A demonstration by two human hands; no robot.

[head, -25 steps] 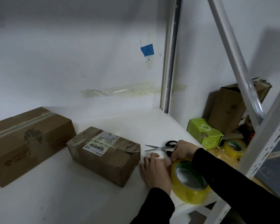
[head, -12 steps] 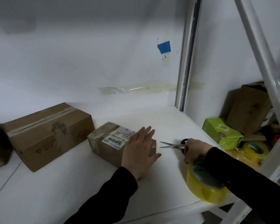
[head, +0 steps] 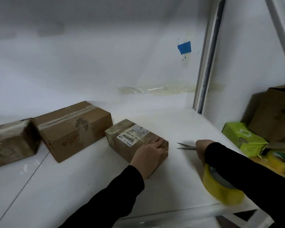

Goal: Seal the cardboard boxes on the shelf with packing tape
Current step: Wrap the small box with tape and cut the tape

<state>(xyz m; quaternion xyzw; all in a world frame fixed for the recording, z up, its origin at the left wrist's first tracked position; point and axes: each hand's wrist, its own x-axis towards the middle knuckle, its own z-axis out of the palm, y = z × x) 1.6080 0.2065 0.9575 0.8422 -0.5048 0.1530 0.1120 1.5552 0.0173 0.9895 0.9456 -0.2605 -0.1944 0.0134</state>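
Note:
A small cardboard box [head: 127, 137] with a white shipping label lies mid-shelf. My left hand [head: 149, 153] grips its near right end, fingers over the top edge. To the right, my right hand [head: 202, 148] is closed over the handles of the scissors [head: 186, 146], whose blades point left on the shelf. A yellow roll of packing tape [head: 220, 190] stands at the shelf's front edge against my right forearm; whether it hangs on the arm is unclear. A taped medium box [head: 72, 129] and another box [head: 10, 142] sit to the left.
The white shelf [head: 89, 186] ends at a front edge near the tape roll. A white upright post [head: 206, 63] stands at the back right. Beyond it lie a green carton [head: 243, 139], a second tape roll [head: 280, 160] and a brown box [head: 276, 114].
My left hand moved from beside the tape roll onto the small box and closed on its end. My right hand stayed at the scissors. The view shifted left, revealing a third box.

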